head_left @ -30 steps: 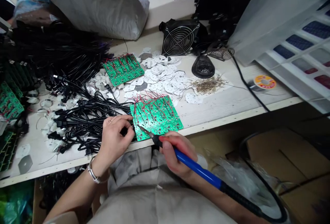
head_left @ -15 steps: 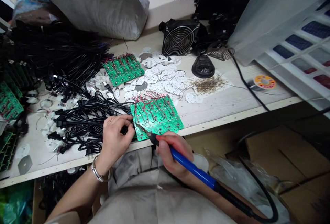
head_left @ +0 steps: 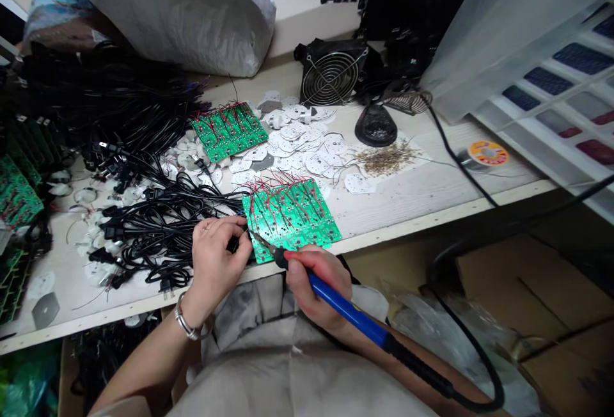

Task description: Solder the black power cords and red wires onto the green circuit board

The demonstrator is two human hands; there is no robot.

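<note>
A green circuit board [head_left: 292, 219] lies at the table's front edge, with thin red and black wires standing along its far side. My right hand [head_left: 320, 283] grips a blue soldering iron [head_left: 343, 307] like a pen. Its tip reaches the left edge of the board. At that same edge my left hand [head_left: 218, 254] is closed in a pinch on the end of a black power cord, mostly hidden by the fingers. Several black power cords [head_left: 163, 219] are heaped beside this hand. A second wired board [head_left: 230, 132] lies farther back on white discs.
White discs [head_left: 319, 151] cover the table's middle. Behind them stand a small fan [head_left: 332, 75] and a dark soldering iron stand [head_left: 377, 126]. To the right are a solder spool [head_left: 487, 153] and a plastic drawer unit [head_left: 537, 84]. The iron's cable [head_left: 472, 327] loops low at right.
My right hand and the soldering iron have shifted slightly left, with the tip staying near the board's left edge. My left hand keeps its pinch there.
</note>
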